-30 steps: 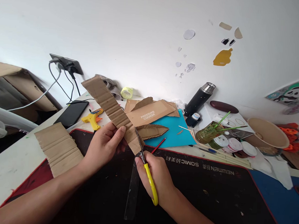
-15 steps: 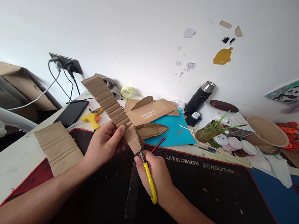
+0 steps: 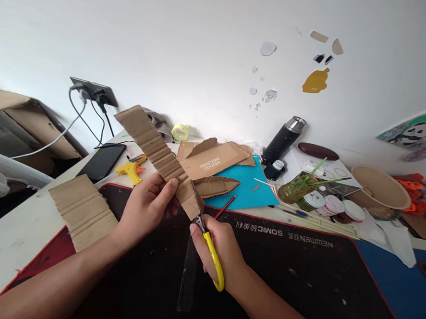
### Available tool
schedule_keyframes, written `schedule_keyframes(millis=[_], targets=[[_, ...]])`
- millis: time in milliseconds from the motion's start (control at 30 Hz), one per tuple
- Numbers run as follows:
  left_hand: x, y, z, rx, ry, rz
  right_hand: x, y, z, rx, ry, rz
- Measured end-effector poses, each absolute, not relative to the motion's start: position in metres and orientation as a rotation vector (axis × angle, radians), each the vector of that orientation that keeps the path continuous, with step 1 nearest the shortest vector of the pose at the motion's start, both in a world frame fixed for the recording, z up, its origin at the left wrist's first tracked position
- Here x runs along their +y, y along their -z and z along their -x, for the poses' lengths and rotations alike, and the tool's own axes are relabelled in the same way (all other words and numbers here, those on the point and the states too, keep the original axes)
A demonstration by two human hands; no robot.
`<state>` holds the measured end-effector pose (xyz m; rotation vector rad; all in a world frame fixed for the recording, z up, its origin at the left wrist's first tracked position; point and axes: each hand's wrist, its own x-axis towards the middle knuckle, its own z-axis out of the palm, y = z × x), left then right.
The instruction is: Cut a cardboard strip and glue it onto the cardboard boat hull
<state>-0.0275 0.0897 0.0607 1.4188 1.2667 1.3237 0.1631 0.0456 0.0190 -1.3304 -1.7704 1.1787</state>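
A long strip of corrugated cardboard (image 3: 156,149) slants across the middle of the view, pinched between the thumb and fingers of my left hand (image 3: 152,204). My right hand (image 3: 225,247) is wrapped round the yellow handle of a pair of scissors (image 3: 214,260). The scissor blades meet the strip's lower right end, where they are partly hidden by the cardboard. Behind the strip lies a leaf-shaped cardboard piece (image 3: 216,186) on a blue sheet (image 3: 258,186), close to a red pencil (image 3: 225,207). Below my hands a clear ruler (image 3: 187,278) rests on the black mat (image 3: 281,279).
Another cardboard piece (image 3: 83,209) lies left of my forearm, near a yellow glue gun (image 3: 131,169) and a black phone (image 3: 100,162). Toward the wall are a printed cardboard flap (image 3: 216,159) and a black thermos (image 3: 284,140). Rightward stand a jar with brushes (image 3: 292,188) and paint pots (image 3: 333,205).
Both hands, the strip and the scissors stay almost in place. The scissors have shifted very slightly at the strip's lower end.
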Motion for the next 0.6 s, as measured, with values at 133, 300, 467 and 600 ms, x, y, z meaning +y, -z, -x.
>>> schedule_keyframes(millis=[133, 300, 467, 600], targets=[[0.0888, -0.0615, 0.028, 1.262, -1.328, -1.434, 0.0464, -0.0181, -0.167, -1.756, -1.272, 1.335], [0.0888, -0.0614, 0.0304, 1.261, -1.336, -1.438, 0.0468, -0.0165, -0.1701, -1.698, -1.347, 1.276], [0.0888, -0.0615, 0.0316, 1.277, -1.321, -1.446, 0.0477, -0.0215, -0.1689, -1.629, -1.447, 1.258], [0.0898, -0.0608, 0.0328, 1.284, -1.316, -1.45, 0.0493, -0.0222, -0.1693, -1.628, -1.451, 1.287]])
